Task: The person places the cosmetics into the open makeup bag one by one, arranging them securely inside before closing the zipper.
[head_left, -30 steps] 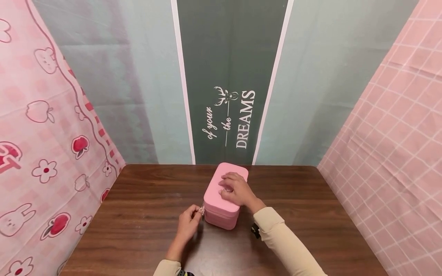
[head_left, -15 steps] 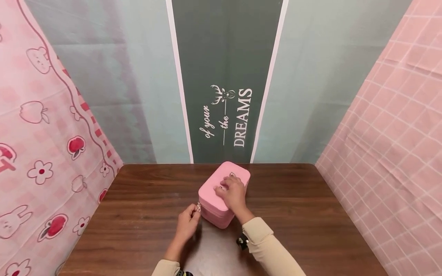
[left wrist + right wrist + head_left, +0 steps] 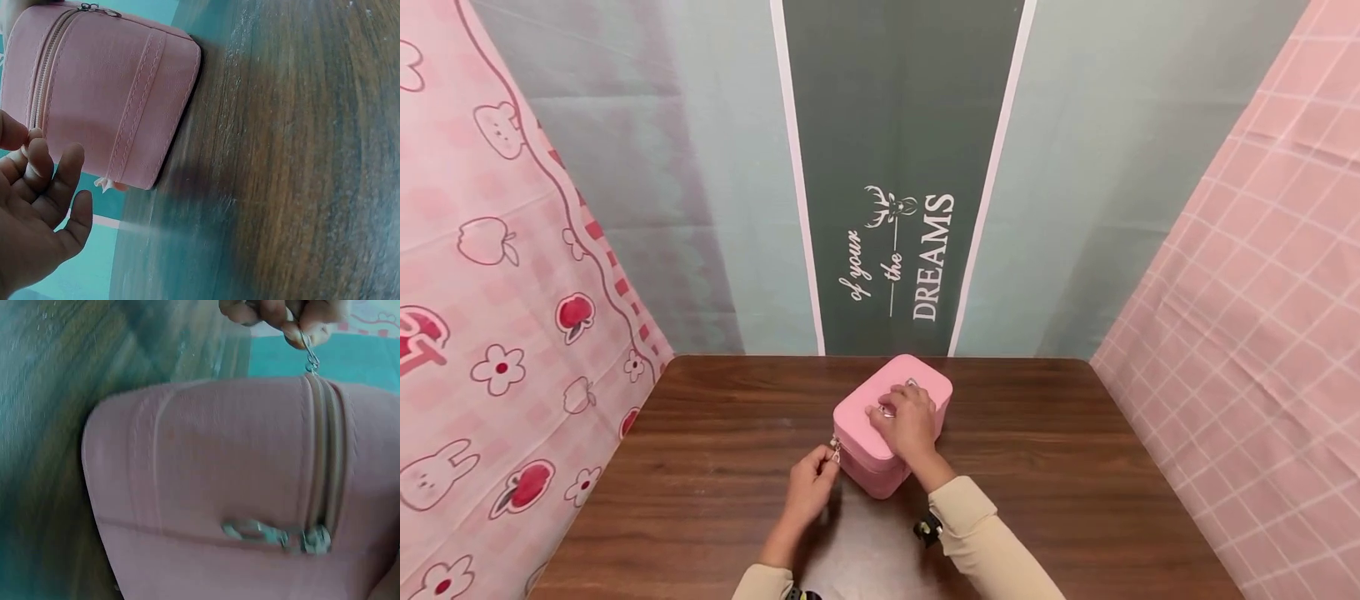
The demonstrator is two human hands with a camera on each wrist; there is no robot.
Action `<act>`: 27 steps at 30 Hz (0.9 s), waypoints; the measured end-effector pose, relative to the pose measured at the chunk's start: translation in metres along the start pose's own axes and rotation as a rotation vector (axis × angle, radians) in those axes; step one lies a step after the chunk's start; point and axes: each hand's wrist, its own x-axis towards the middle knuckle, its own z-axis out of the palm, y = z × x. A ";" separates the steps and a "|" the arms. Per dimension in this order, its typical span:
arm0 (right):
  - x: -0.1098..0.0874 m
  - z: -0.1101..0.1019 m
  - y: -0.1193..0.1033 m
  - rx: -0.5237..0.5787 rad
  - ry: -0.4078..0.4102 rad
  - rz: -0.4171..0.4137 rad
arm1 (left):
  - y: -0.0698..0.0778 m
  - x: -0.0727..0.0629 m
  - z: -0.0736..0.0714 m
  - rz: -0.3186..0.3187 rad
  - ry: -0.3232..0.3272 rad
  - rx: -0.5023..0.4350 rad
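Observation:
A pink zippered case (image 3: 865,410) stands upright on the table, its lid down. At its near left corner my left hand (image 3: 811,483) pinches a metal zipper pull (image 3: 312,360) between thumb and fingertips. My right hand (image 3: 913,425) rests on the lid with its fingers and thumb spread over the middle; metal rings of what looks like a handle show beside it. Another zipper slider (image 3: 315,540) hangs loose in the right wrist view, its pull lying against the case's side. The right wrist view shows only an edge of the right hand.
The brown wooden table (image 3: 700,475) extends around the case. Behind it hangs a grey-green curtain (image 3: 730,208) with white lettering on its dark band. Pink patterned cloths hang at the left (image 3: 497,317) and right (image 3: 1225,275).
The case has turned clockwise under my right hand, its far end swinging right. My right forearm has shifted left. My left hand has kept its pinch on the zipper pull.

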 end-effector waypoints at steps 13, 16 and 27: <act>0.049 -0.012 0.047 0.003 -0.198 -0.582 | -0.002 0.003 -0.003 -0.011 0.022 -0.020; 0.050 -0.009 0.051 0.011 -0.219 -0.572 | -0.002 0.002 -0.003 -0.015 0.014 -0.019; 0.041 -0.007 0.046 -0.036 -0.341 -0.416 | -0.004 0.005 -0.005 0.002 0.004 -0.002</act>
